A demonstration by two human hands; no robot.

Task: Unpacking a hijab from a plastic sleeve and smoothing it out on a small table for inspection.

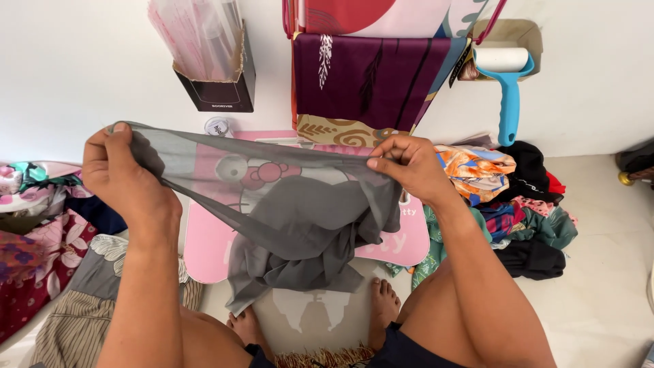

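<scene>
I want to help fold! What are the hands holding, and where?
Both hands, left and right, hold the sheer grey cloth by its top edge, stretched between them.

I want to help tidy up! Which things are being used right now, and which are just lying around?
In use:
- sheer grey cloth, stretched between the left hand and right hand
- pink cartoon-print table under it

Lying about:
- pile of colourful clothes on the right
- floral fabrics on the left
- blue-handled lint roller
- black box of clear bags
</scene>
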